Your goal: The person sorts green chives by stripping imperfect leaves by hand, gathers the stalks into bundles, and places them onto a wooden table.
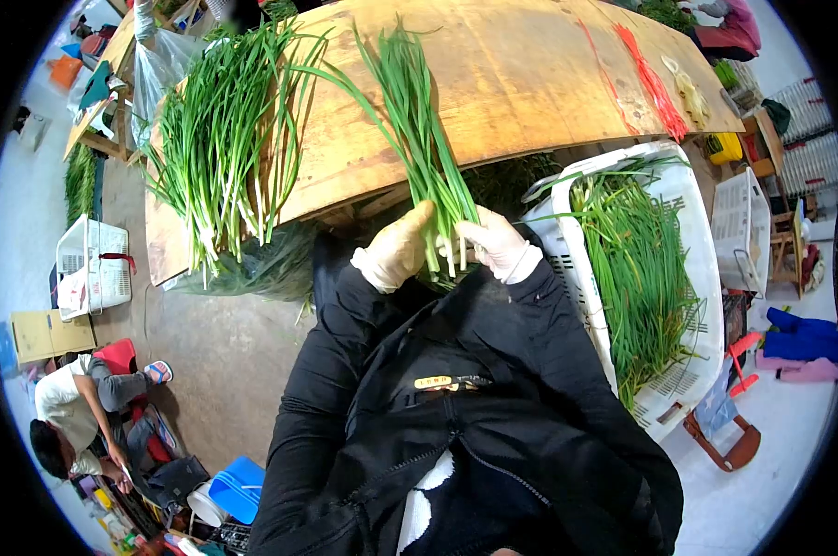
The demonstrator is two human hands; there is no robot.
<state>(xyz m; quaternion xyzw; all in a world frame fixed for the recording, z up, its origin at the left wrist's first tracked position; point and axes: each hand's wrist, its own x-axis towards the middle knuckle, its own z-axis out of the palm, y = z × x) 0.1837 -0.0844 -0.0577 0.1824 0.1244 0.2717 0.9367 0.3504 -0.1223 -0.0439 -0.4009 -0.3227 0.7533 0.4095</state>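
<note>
A small bunch of garlic chives (pixel 417 120) lies with its leaves on the wooden table and its pale stem ends past the near edge. My left hand (pixel 393 248), in a whitish glove, is closed around the left side of the stems. On the other side, my gloved right hand (pixel 499 245) grips the same stems, its fingertips partly hidden behind them. To the left, a larger heap of garlic chives (pixel 229 139) rests on the table, white ends toward me.
A wooden table (pixel 521 74) stretches across in front, with red ties (pixel 649 79) at its right. A white plastic basket (pixel 702 232) full of green leaves stands at my right. Plastic sheeting (pixel 261 264) hangs under the table's left edge. A seated person (pixel 76 398) is at lower left.
</note>
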